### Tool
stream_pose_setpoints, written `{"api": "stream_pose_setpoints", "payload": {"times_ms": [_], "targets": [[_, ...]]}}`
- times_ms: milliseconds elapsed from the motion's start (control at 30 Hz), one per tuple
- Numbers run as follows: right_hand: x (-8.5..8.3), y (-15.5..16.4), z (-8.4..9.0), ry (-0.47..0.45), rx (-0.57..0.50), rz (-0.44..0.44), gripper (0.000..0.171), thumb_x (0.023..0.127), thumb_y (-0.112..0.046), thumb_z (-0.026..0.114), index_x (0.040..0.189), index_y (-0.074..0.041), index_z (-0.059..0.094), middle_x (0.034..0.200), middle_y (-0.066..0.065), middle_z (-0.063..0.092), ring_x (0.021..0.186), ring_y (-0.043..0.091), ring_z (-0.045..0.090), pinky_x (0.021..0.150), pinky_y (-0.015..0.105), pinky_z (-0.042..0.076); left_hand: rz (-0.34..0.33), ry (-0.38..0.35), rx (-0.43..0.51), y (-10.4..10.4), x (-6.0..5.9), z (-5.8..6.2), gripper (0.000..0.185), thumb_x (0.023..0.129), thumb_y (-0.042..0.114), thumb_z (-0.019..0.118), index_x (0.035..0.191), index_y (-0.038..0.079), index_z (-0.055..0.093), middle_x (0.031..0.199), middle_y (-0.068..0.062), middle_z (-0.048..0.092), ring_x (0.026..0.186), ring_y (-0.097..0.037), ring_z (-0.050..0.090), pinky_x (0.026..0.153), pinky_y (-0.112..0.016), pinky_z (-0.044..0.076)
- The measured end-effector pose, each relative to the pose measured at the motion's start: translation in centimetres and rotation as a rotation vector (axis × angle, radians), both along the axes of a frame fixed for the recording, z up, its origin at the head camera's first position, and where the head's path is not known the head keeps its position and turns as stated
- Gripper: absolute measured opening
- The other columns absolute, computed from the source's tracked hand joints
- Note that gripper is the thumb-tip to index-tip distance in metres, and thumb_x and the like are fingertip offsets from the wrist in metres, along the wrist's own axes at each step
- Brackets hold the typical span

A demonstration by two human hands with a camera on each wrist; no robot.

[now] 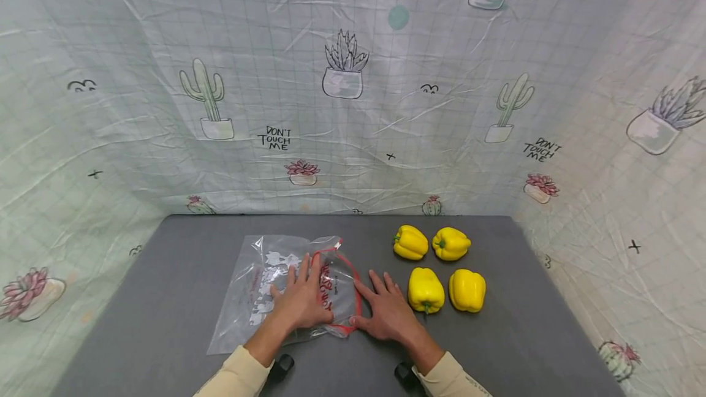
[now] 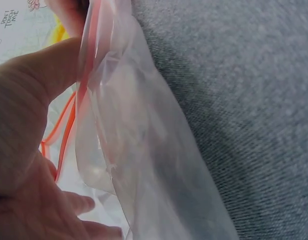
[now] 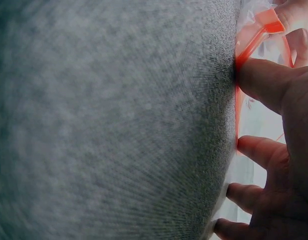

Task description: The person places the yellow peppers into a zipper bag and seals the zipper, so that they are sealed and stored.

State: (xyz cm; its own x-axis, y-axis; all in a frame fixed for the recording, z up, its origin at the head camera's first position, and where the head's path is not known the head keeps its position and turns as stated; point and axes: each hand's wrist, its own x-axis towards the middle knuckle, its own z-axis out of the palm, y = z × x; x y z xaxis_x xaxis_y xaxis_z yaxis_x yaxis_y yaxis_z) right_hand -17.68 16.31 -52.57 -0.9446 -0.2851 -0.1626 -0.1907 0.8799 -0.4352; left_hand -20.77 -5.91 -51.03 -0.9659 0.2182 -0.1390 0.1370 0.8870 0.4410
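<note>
L hand (image 1: 302, 299) flat, fingers spread; R hand (image 1: 389, 313) flat beside, palms down.

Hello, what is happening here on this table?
A person works on a clear zip bag with a red seal that lies on a grey table. The left hand rests flat on the bag; the right hand touches its red edge. Four yellow peppers lie to the right, outside the bag.

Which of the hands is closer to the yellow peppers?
Right. The right hand lies flat just beside the yellow peppers; the left hand rests on the clear zip bag, farther away.
</note>
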Motion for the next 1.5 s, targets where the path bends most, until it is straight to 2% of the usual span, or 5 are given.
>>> {"api": "stream_pose_setpoints", "payload": {"times_ms": [133,333,567,1100,1500], "targets": [[0.0,-0.1,0.0,-0.002,0.0,0.0,0.078,0.093,-0.054,0.072,0.159,-0.021,0.046,0.169,0.021,0.033,0.156,0.054,0.024,0.122,0.071,0.026,0.0,-0.019,0.03,-0.2,0.0,0.1,0.127,0.063,0.031,0.085,0.168,0.017,0.014,0.176,-0.014,0.015,0.157,-0.054,0.019,0.104,-0.093,0.016],[-0.1,-0.1,0.3,0.002,0.003,-0.007,0.078,0.092,-0.054,0.072,0.159,-0.022,0.046,0.169,0.02,0.033,0.157,0.053,0.024,0.123,0.07,0.026,0.003,0.015,0.084,-0.3,-0.2,-0.3,0.129,0.061,0.03,0.087,0.167,0.017,0.014,0.174,-0.016,0.019,0.153,-0.058,0.025,0.1,-0.096,0.015],[0.0,-0.1,0.2,-0.008,-0.003,-0.015,0.078,0.093,-0.054,0.071,0.159,-0.022,0.046,0.169,0.02,0.033,0.157,0.053,0.024,0.123,0.07,0.025,0.014,0.011,0.041,-0.1,0.2,-0.3,0.135,0.062,0.043,0.096,0.168,0.018,0.016,0.176,-0.014,0.017,0.155,-0.055,0.025,0.102,-0.094,0.017],[-0.2,-0.3,0.1,-0.008,0.01,-0.037,0.08,0.09,-0.057,0.072,0.158,-0.023,0.047,0.169,0.019,0.035,0.157,0.052,0.025,0.124,0.067,0.026,0.007,0.046,0.001,-0.1,0.3,-0.9,0.139,0.062,0.055,0.097,0.168,0.016,0.016,0.177,-0.013,0.013,0.154,-0.058,0.025,0.099,-0.095,0.02],[-0.1,-0.1,0.4,0.043,-0.096,-0.077,0.075,0.089,-0.05,0.077,0.154,-0.021,0.053,0.167,0.021,0.038,0.154,0.054,0.031,0.118,0.071,0.034,0.014,0.049,-0.002,0.0,0.2,-1.0,0.141,0.06,0.057,0.097,0.168,0.016,0.016,0.176,-0.014,0.014,0.153,-0.059,0.027,0.099,-0.095,0.02]]}}
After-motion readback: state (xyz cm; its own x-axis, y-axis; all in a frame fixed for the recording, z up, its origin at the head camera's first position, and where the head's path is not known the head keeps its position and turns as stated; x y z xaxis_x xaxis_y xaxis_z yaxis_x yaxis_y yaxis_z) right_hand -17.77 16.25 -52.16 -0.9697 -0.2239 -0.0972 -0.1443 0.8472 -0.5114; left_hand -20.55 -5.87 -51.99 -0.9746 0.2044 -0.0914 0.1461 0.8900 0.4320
